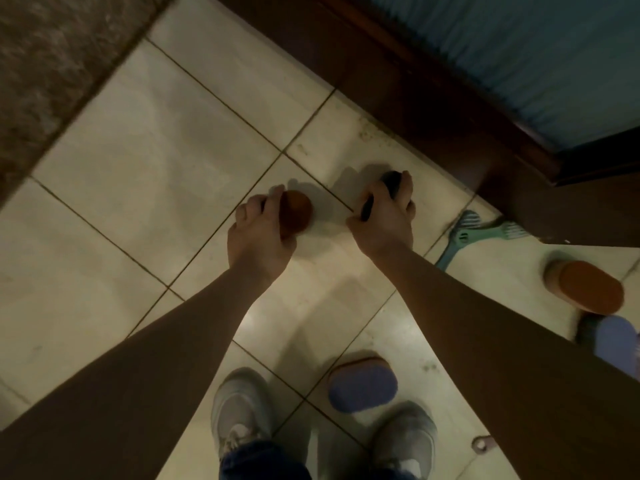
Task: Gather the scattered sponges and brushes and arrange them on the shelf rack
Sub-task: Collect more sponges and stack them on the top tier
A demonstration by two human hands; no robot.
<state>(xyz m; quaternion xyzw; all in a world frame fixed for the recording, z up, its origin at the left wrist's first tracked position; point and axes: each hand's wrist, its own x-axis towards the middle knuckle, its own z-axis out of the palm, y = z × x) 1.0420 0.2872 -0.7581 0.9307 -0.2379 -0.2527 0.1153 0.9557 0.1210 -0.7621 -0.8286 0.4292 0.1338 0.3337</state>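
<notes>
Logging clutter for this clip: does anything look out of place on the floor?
Yes. Cleaning items lie scattered on the tiles: a blue sponge just ahead of the shoes, an orange sponge and a second blue sponge at right, and teal brushes beside the wooden furniture.

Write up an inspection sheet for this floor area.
Surface: pale tiled floor, dark grout lines.
Job's things: round orange sponge and dark object, both in hand; on the floor, purple sponge between the shoes, orange-topped sponge, second purple sponge at right edge, teal brushes by the wooden frame.
Clutter: small ring-shaped piece, lower right.
Grips: left hand holds the round orange sponge; right hand grips the dark object.
Cables: nothing seen.
Surroundings: rug upper left; blue cover on the frame.
</notes>
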